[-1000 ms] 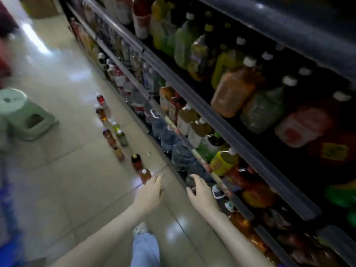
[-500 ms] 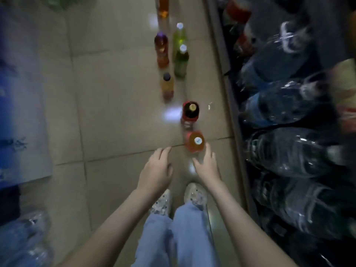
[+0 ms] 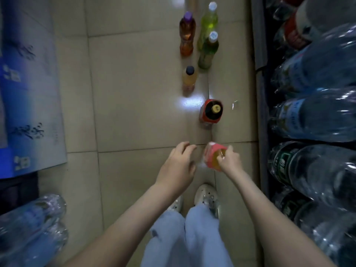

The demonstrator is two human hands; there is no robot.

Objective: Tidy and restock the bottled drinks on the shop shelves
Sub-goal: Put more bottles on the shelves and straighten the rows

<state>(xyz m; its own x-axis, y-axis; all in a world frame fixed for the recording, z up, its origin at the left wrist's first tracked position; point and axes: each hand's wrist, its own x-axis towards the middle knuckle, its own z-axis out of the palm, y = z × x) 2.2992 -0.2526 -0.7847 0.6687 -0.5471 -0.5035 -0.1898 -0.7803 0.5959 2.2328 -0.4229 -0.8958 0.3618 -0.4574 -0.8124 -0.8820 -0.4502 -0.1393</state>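
Observation:
A row of drink bottles stands on the tiled floor ahead of me. My right hand (image 3: 230, 161) grips the nearest one, an orange bottle with a pink-red label (image 3: 212, 157), round its top, and it leans toward me. My left hand (image 3: 178, 164) hovers just left of it with loosely curled fingers, holding nothing. Further along stand a dark bottle with a red label (image 3: 211, 113), a small orange bottle with a dark cap (image 3: 189, 79), a purple-capped amber bottle (image 3: 186, 34) and two green bottles (image 3: 209, 49).
Large water bottles (image 3: 316, 116) fill the bottom shelf along the right. More wrapped water bottles (image 3: 30, 228) lie at the lower left, below a blue box (image 3: 28, 105). My shoes (image 3: 206, 197) stand just behind the held bottle.
My view swung from the shelves down to the floor. My right hand went from hovering over the nearest orange bottle to gripping its top, and the bottle now tilts. My left hand stayed beside it.

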